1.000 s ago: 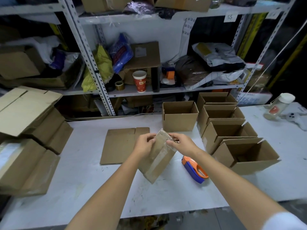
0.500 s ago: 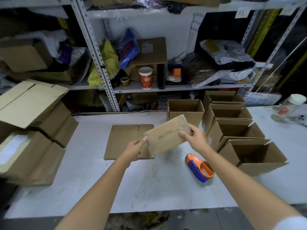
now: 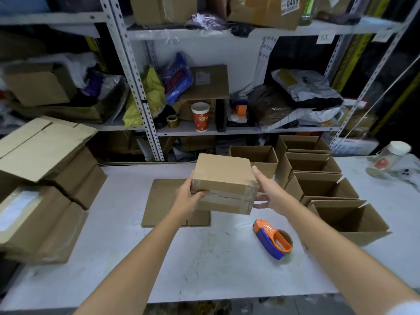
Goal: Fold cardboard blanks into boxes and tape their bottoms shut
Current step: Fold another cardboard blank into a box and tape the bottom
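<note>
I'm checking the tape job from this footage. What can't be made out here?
Head view:
- Box inside: hidden by its own walls and taped bottom.
- Left hand fingers: behind the box.
- Flat cardboard: partly covered by the box and left hand.
- Tape dispenser: tape left, hidden by its holder.
- Jar label: blurred.

White label (image 3: 289, 4) on the top-shelf carton (image 3: 266, 12), far above the right hand (image 3: 270, 193), reads "0409". Shelf-edge tag (image 3: 324, 37), up-right of that hand, reads "55". Remaining print is illegible.
</note>
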`<state>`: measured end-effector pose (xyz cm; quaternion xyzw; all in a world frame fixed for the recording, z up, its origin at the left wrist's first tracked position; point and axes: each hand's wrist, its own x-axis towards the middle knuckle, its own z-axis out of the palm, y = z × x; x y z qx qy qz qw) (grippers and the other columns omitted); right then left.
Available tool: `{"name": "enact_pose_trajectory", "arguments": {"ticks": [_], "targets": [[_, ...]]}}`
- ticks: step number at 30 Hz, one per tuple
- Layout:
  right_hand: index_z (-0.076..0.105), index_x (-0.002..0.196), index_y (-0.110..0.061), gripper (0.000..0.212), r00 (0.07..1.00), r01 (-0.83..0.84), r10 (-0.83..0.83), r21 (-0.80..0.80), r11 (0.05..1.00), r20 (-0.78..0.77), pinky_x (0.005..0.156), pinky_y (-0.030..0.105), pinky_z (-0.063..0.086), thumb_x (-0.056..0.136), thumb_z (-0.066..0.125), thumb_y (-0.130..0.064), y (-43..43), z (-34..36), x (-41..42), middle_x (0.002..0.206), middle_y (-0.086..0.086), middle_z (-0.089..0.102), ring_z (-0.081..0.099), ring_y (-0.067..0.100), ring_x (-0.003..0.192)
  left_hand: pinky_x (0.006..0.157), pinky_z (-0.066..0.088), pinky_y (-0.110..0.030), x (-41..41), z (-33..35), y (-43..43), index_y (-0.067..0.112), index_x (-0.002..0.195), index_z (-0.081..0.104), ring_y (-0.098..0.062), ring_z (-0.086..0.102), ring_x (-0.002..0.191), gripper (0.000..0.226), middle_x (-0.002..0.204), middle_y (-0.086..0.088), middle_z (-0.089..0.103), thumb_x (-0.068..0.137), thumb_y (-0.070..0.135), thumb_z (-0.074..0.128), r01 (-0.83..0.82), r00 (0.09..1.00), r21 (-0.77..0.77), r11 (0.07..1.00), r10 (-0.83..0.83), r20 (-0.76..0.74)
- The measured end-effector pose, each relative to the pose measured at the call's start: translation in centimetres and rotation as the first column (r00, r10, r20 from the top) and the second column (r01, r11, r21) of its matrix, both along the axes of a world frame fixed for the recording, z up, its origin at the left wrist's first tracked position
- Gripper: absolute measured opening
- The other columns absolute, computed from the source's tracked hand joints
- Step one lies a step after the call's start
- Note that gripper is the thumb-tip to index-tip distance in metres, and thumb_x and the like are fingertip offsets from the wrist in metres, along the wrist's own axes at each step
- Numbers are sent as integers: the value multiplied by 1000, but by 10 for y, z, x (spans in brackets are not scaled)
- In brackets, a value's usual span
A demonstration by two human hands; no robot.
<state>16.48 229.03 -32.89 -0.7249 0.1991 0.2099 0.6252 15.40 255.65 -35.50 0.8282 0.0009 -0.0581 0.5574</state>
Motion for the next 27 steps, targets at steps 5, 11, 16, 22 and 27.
{"name": "enact_pose_trajectory", "arguments": {"ticks": [5, 11, 16, 22, 27], "targets": [[49, 126, -9, 67, 992, -14, 3, -84, 996, -129, 76, 47, 62, 83, 72, -55, -1, 1, 10, 116, 13, 64, 68, 33, 98, 108, 43, -30, -4, -1, -5, 33, 157, 27, -7, 47, 128, 90, 139, 17, 51, 84, 18, 79, 63, 998, 33, 997, -64, 24], [52, 130, -11, 54, 998, 64, -64, -49, 997, 8, 72, 34, 54, 89, 72, -40, -1, -17, -4, 114, 7, 64, 62, 22, 101, 116, 33, -41, -10, 15, 2, 28, 158, 24, -16, 34, 145, 94, 159, 6, 35, 82, 45, 77, 129, 986, 39, 991, -124, -115], [50, 131, -20, 45, 932, 52, -24, -68, 996, 362, 66, 20, 54, 92, 70, -28, 7, -15, -26, 119, -4, 62, 62, 10, 100, 116, 33, -46, -4, 27, -4, 19, 157, 26, -26, 34, 144, 89, 160, -2, 33, 87, 64, 57, -74, 979, -1, 997, 73, -193], [41, 143, -30, 64, 882, 81, -35, -78, 994, 470, 87, 21, 54, 88, 75, -31, 20, -33, -49, 124, -17, 61, 59, 3, 113, 94, 56, -44, -5, 23, -21, 17, 141, 48, -22, 64, 111, 65, 132, -4, 63, 86, 39, 75, -111, 979, -120, 987, 88, -183], [43, 135, -38, 55, 921, 64, -23, -93, 994, 390, 82, 12, 47, 88, 71, -48, 9, -23, -51, 122, -26, 56, 55, -3, 112, 75, 53, -18, -8, 12, -27, 19, 138, 49, -6, 60, 102, 55, 120, 8, 61, 90, 21, 73, -75, 991, -95, 993, 64, -116]]}}
